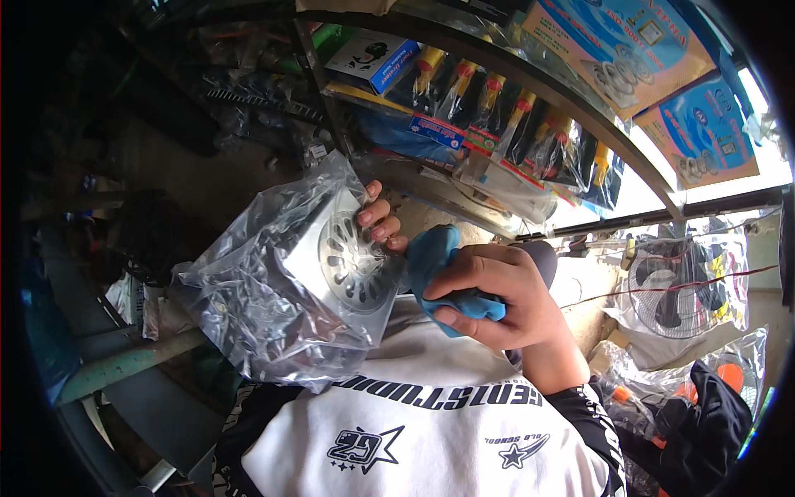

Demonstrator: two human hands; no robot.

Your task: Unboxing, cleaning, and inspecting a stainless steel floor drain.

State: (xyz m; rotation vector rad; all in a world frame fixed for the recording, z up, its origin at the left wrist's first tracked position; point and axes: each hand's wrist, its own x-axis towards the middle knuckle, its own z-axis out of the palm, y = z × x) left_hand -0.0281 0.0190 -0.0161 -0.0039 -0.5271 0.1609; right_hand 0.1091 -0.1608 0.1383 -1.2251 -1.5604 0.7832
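Note:
A square metal floor drain cover [348,257] with a round slotted grate sits inside a clear plastic bag [240,306] in front of my chest. My left hand [381,217] is closed around its far right edge; only the fingers show, and the rest is hidden behind the bag. Bunched up in my right hand [505,294] is a blue cloth [435,248], squeezed between thumb and fingers. That cloth is close beside the drain cover's right edge; whether they touch I cannot tell.
Ahead stands a metal rack [613,132] hung with yellow-handled packaged tools [489,91]. A blue-and-white box [368,58] lies on it. At the right are a fan [662,286] and plastic-wrapped goods with black fabric [704,414]. A green bar [132,364] crosses the lower left.

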